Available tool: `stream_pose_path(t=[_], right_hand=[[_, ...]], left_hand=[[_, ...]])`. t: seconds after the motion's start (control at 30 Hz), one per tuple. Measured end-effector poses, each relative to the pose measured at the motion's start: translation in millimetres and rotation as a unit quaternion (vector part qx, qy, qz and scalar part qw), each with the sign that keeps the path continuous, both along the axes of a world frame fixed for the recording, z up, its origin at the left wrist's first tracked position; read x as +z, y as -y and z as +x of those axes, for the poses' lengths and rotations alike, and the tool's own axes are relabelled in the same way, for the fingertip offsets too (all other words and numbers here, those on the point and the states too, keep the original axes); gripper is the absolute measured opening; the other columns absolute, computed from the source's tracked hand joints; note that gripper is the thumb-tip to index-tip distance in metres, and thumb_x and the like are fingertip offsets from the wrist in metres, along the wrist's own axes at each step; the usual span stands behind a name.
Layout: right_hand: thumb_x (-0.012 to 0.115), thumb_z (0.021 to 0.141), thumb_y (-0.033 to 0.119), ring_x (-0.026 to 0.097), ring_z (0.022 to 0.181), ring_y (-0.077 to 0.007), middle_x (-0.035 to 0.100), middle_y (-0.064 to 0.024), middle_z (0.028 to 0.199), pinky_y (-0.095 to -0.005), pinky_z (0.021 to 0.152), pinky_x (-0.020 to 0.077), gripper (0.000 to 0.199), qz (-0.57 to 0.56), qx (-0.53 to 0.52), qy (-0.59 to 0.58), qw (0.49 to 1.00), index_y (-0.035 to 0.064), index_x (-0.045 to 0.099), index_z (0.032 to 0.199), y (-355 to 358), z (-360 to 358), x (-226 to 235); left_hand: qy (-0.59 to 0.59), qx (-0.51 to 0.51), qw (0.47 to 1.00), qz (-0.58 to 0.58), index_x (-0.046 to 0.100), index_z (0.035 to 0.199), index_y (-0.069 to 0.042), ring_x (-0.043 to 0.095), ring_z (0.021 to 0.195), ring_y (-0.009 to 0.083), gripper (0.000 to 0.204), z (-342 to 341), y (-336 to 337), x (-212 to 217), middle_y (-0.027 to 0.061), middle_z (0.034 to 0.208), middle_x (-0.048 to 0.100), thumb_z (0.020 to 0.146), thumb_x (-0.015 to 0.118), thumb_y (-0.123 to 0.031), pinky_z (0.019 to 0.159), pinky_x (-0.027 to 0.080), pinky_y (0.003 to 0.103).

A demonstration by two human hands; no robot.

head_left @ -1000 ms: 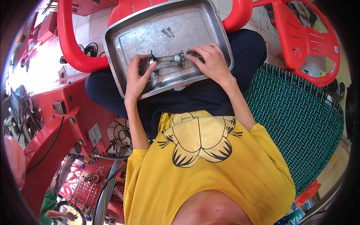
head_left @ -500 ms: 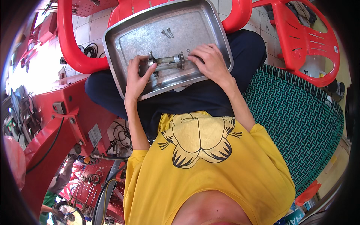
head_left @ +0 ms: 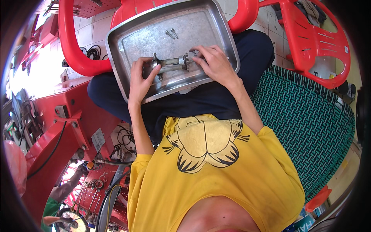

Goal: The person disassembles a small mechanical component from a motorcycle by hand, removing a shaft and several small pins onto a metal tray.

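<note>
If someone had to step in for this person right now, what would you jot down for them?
Left hand: grips one end of the metal part.
Right hand: fingers on the part's other end.
Things: the part lies across the steel tray, which rests on the person's lap. Two loose screws lie in the tray beyond the part.
Done: the two screws appear to be out, though where they came from cannot be told.
Left: probably more work on the part itself; both hands are on it. Keep the tray level so the screws do not roll.
</note>
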State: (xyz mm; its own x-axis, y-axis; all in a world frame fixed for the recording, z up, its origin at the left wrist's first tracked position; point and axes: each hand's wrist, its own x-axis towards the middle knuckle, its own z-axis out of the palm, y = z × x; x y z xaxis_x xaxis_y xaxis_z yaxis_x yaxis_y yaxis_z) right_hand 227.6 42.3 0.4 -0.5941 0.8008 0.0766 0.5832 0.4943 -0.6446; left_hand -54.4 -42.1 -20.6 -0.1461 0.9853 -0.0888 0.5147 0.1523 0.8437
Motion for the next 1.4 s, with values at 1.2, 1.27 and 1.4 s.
stream_pose_path(t=[1.2, 1.27, 1.4], right_hand=[[0.072, 0.098, 0.020, 0.071, 0.083, -0.0338, 0.074, -0.0132, 0.084, -0.0395, 0.090, 0.0482, 0.021, 0.036, -0.016, -0.042, 0.998, 0.0081, 0.065, 0.113, -1, 1, 6], [0.072, 0.097, 0.020, 0.072, 0.087, -0.0306, 0.076, -0.0102, 0.087, -0.0382, 0.092, 0.0475, 0.023, 0.022, -0.012, -0.010, 1.000, 0.0093, 0.065, 0.116, -1, 3, 1], [0.075, 0.095, 0.022, 0.072, 0.089, -0.0288, 0.076, -0.0096, 0.089, -0.0383, 0.092, 0.0474, 0.026, 0.002, -0.023, 0.021, 1.000, 0.0084, 0.065, 0.115, -1, -1, 0]], left_hand=[[-0.010, -0.002, 1.000, 0.002, 0.068, 0.116, -0.005, 0.056, 0.096, 0.0254, 0.037, 1, 0, 1, 0.0098, 0.098, 0.059, 0.092, 0.082, -0.029, 0.090, 0.046, 0.037], [-0.012, -0.001, 1.000, 0.002, 0.068, 0.116, -0.005, 0.056, 0.096, 0.0254, 0.037, 1, 0, 4, 0.0100, 0.099, 0.059, 0.092, 0.082, -0.029, 0.090, 0.046, 0.037], [-0.007, 0.000, 1.000, -0.003, 0.067, 0.116, -0.004, 0.056, 0.097, 0.0257, 0.037, 1, -1, 4, 0.0103, 0.099, 0.059, 0.092, 0.082, -0.029, 0.091, 0.046, 0.037]])
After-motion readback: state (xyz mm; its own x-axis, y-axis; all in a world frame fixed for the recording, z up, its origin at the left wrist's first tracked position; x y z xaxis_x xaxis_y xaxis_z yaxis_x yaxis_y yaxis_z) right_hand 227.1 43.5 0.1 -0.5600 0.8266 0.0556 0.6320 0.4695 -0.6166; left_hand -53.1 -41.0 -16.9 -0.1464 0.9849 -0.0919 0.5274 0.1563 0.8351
